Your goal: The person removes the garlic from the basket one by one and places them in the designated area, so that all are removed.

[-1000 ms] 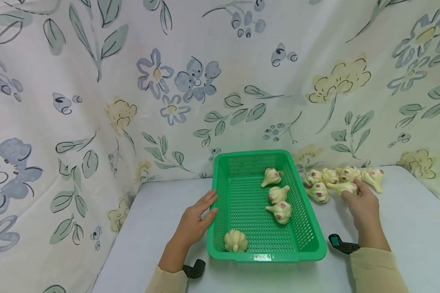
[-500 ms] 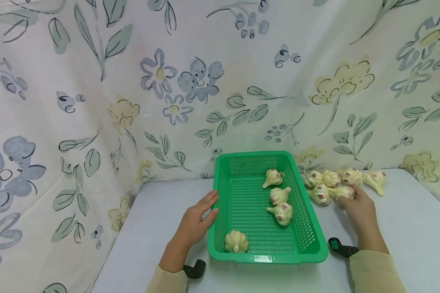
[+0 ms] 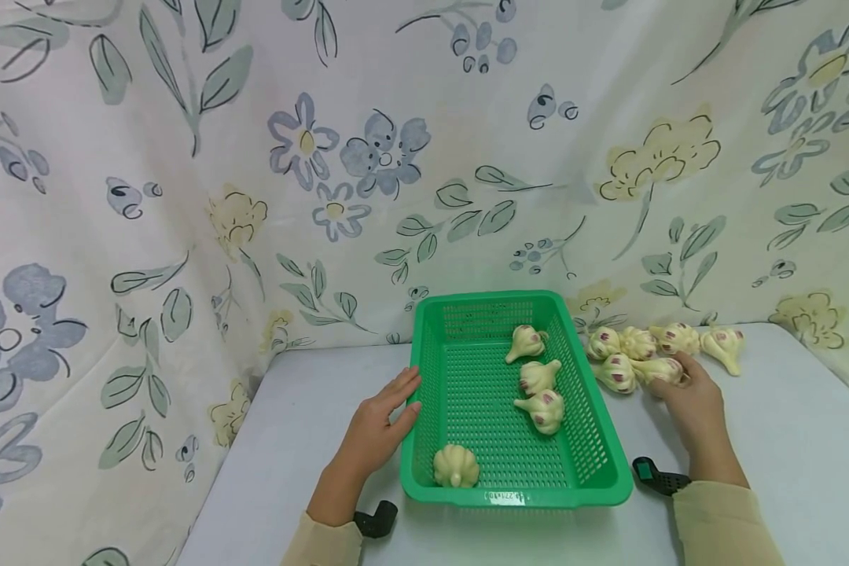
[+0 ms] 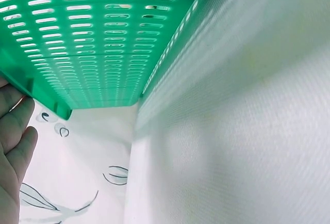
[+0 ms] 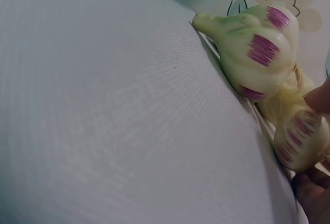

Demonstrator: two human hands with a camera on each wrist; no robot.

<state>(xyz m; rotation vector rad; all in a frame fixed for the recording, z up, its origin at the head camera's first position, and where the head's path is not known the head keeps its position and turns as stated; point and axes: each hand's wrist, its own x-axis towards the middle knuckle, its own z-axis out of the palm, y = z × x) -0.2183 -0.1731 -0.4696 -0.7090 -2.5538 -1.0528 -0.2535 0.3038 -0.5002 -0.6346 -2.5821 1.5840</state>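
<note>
My left hand rests with straight fingers against the left side of a green plastic basket; the left wrist view shows its fingertips at the basket's rim. On the right, my right hand pinches a garlic bulb with purple patches, low over the table among other bulbs. In the right wrist view, thumb and finger stand on either side of this bulb, its far end partly hidden. Another garlic bulb lies just left of it.
Several more garlic bulbs lie behind in a row near the table's back edge. Inside the basket, one bulb sits at the front left and others along the right. A floral curtain hangs behind the white table.
The right hand has shifted slightly left with the pinched garlic bulb, bringing its stem close to the neighbouring bulb. My left hand stays at the basket.
</note>
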